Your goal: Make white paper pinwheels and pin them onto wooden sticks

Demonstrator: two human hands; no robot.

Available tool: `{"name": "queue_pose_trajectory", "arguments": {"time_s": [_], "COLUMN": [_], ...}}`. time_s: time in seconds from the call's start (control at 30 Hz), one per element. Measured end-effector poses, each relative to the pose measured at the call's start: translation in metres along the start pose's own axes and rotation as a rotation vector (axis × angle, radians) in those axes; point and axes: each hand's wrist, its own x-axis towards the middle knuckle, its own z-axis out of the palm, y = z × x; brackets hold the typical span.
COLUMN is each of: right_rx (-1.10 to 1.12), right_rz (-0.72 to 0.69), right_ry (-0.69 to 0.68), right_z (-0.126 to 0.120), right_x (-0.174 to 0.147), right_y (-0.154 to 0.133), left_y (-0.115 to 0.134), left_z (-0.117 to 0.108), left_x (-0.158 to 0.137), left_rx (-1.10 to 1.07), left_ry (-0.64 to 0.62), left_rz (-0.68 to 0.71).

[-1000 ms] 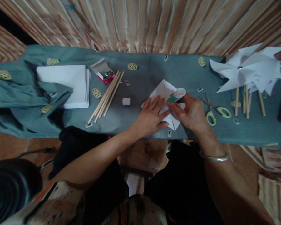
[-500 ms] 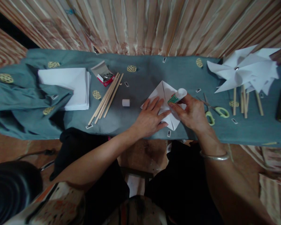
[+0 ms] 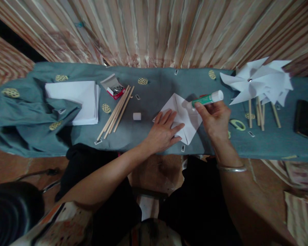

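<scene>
Your L hand (image 3: 164, 131) lies flat, fingers spread, on the folded white paper (image 3: 185, 114), which sits mid-length on the cloth-covered table (image 3: 159, 91), one corner close to the near edge. Your R hand (image 3: 216, 117) grips the glue stick (image 3: 205, 99), tip end pointing L over the paper's R half; can't tell if it's touching. For a good job: press w/ L fingertips close to the creases so the sheet can't skid, go light & thin, wipe outward twd the corners, & avoid gluing your fingers. Mind the scissors (image 3: 238, 125), part-hidden by your R hand, twd the table's R end. White cap (image 3: 137, 116) is L of the paper, approx midway betw near & far edges.
</scene>
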Motion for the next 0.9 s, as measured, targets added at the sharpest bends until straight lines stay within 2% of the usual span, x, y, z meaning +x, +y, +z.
{"name": "queue_pose_trajectory", "arguments": {"time_s": [0.1, 0.23, 0.33, 0.4, 0.5, 0.6, 0.7, 0.8, 0.9], "right_rx": [0.307, 0.572, 0.684, 0.719, 0.701, 0.638, 0.577, 0.569, 0.628], "right_rz": [0.105, 0.302, 0.391, 0.424, 0.446, 0.469, 0.485, 0.510, 0.568], "right_ry": [0.147, 0.161, 0.149, 0.122, 0.064, 0.004, -0.064, -0.116, -0.126], "right_z": [0.001, 0.001, -0.001, -0.002, 0.000, 0.004, 0.011, 0.021, 0.033], "right_x": [0.006, 0.008, 0.007, 0.005, 0.001, -0.004, -0.007, -0.010, -0.013], "right_y": [-0.001, -0.006, -0.008, -0.010, -0.015, -0.020, -0.023, -0.024, -0.024], "left_y": [-0.002, -0.002, -0.004, -0.010, -0.030, -0.056, -0.075, -0.079, -0.070], "left_z": [0.001, 0.000, -0.009, -0.020, -0.038, -0.052, -0.058, -0.059, -0.057], "left_x": [0.000, -0.002, -0.006, -0.012, -0.025, -0.041, -0.053, -0.056, -0.053], "left_rx": [-0.004, -0.038, -0.046, -0.032, 0.000, 0.035, 0.009, -0.060, -0.223], "left_ry": [-0.002, 0.014, 0.063, 0.122, 0.216, 0.240, 0.207, 0.207, 0.255], "left_rz": [0.001, 0.025, 0.067, 0.065, -0.050, -0.204, -0.283, -0.323, -0.349]}}
